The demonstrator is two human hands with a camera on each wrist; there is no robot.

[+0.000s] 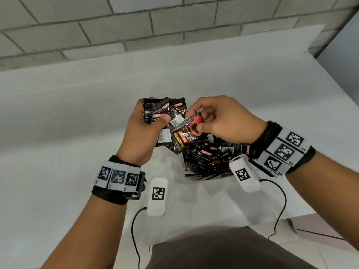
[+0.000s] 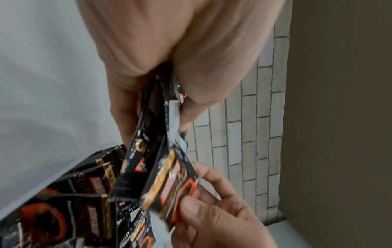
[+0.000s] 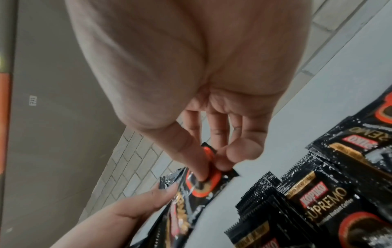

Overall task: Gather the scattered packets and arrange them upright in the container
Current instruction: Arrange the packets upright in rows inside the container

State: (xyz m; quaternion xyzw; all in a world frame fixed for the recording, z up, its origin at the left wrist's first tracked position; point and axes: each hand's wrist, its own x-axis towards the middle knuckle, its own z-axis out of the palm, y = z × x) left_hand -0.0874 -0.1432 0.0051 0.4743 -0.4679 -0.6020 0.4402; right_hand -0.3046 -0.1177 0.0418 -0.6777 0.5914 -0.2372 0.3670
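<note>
I am gripping a bundle [image 1: 163, 115] in my left hand [image 1: 142, 133]; my right hand [image 1: 223, 121] is pinching one packet [image 1: 191, 126] onto it. The container, possibly clear, is not discernible; a pile [image 1: 209, 156] is lying near the tabletop's [image 1: 58, 113] front edge.

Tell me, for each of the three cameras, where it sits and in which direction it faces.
Head: on the head, facing forward and down at the table; shows both forearms, left hand, right hand.
Left wrist: along the left palm at its bunch of packets; the right hand's fingers enter below.
Right wrist: along the right palm at the pinched packet; the left hand's fingers enter below.
Shared: all three show the pinched packet and loose packets.
</note>
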